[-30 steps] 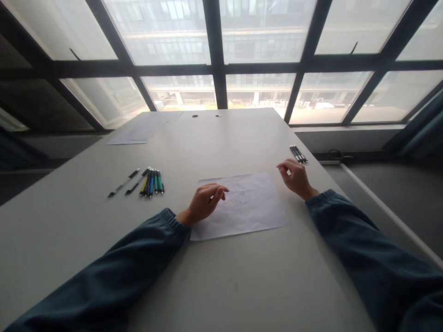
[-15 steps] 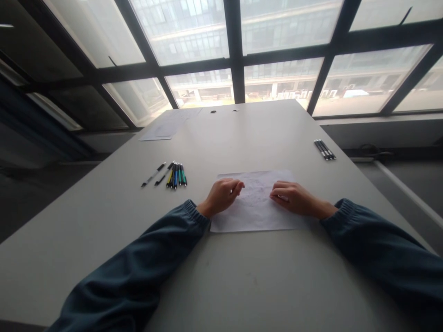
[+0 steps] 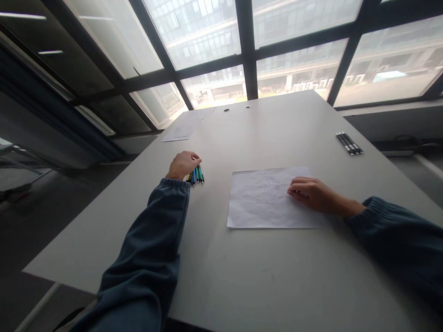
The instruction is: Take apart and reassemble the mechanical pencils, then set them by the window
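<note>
My left hand is over the left part of a cluster of pens, with yellow, blue and green ones showing beside it. Its fingers are bent and close together; whether a pen is between them cannot be made out. The separate pens at the cluster's left are hidden beneath this hand. On the right part of a white sheet with faint marks rests my right hand, its fingers curled together. Anything inside that hand is hidden.
Several black pens lie side by side at the right of the white table. More papers lie at the far left. Two small round items are near the far edge, before large windows.
My left hand has left the sheet and moved left and away from me to the pens. My right hand stays on the sheet. The view has turned a little left.
</note>
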A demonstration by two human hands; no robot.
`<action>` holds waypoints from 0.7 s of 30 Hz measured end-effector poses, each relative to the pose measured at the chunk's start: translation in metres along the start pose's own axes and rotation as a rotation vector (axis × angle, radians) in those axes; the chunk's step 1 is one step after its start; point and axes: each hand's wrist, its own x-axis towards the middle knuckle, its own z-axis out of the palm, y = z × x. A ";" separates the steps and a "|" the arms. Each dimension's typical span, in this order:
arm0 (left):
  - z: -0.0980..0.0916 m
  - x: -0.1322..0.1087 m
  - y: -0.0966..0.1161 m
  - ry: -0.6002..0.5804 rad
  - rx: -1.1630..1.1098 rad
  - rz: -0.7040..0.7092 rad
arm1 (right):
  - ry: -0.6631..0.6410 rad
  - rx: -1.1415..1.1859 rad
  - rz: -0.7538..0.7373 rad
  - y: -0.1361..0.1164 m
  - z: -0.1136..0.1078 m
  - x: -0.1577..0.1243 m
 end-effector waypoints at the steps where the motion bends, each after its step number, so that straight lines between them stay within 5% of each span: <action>1: -0.002 0.004 -0.011 0.027 0.017 -0.046 | 0.000 -0.002 0.002 0.000 0.000 0.000; 7: 0.016 0.017 -0.047 0.040 0.007 -0.213 | 0.006 0.010 0.031 -0.002 -0.001 0.001; 13: 0.040 0.019 -0.049 0.026 0.005 -0.225 | 0.011 0.008 0.046 -0.003 -0.001 0.002; 21: 0.040 0.018 -0.049 0.014 0.003 -0.163 | 0.023 0.026 0.053 0.000 0.000 0.001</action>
